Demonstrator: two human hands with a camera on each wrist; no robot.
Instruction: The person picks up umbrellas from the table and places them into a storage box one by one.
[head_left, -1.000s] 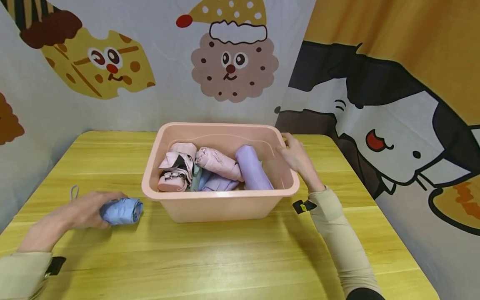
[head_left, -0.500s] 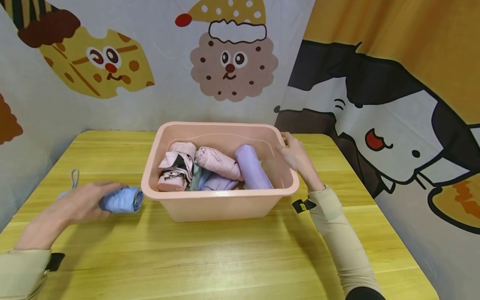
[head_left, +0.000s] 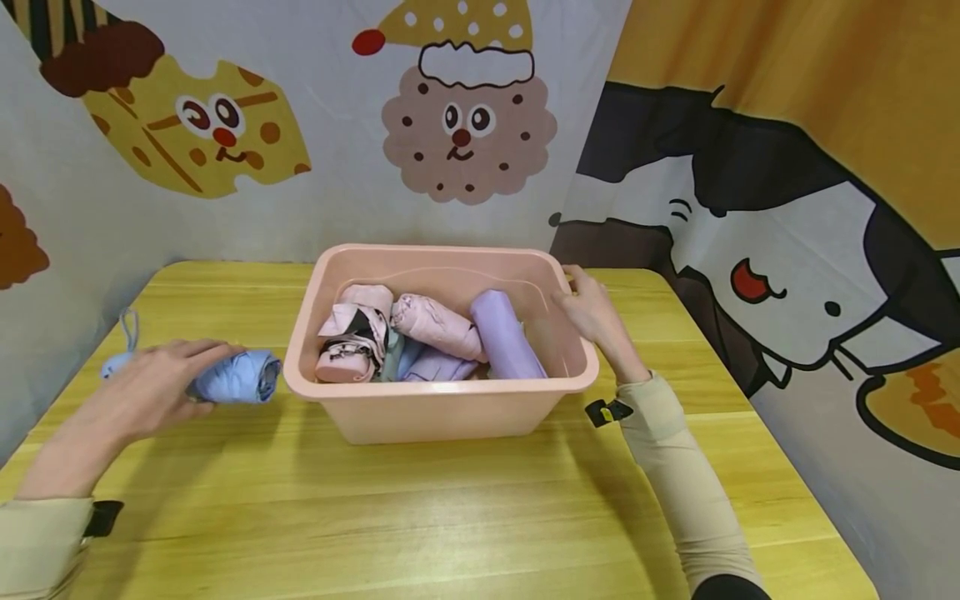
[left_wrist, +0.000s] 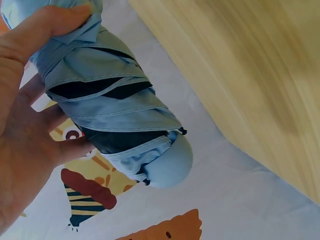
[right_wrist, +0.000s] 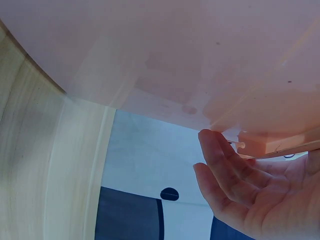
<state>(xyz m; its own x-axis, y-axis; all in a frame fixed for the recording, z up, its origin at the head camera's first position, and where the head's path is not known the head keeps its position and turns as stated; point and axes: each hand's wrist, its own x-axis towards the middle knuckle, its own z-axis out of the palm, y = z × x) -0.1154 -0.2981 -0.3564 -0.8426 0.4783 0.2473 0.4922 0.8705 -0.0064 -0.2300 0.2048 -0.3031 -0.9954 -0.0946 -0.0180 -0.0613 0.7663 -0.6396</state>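
My left hand [head_left: 157, 383] grips a folded light-blue umbrella [head_left: 238, 377] above the table, left of the pink plastic bin [head_left: 442, 417]. The left wrist view shows the umbrella [left_wrist: 120, 110] loosely wrapped, its smooth rounded handle end to the lower right, thumb on one side and fingers on the other. A wrist loop [head_left: 130, 329] sticks up from its left end. At the bin's right rim my right hand [head_left: 596, 312] holds on; in the right wrist view its fingers [right_wrist: 220, 165] curl up beneath the rim outside.
Inside the bin lie several rolled umbrellas: a pink-and-black one [head_left: 348, 346], a pale pink one [head_left: 438, 327], a lilac one [head_left: 506, 333] and bluish ones partly hidden beneath. The wooden table [head_left: 465, 517] ends at a printed cloth [head_left: 337, 192] behind and at the sides.
My left hand has lifted the blue umbrella and moved it away from me and slightly left, its loop end swinging farther back. The right hand and the bin have stayed in place.
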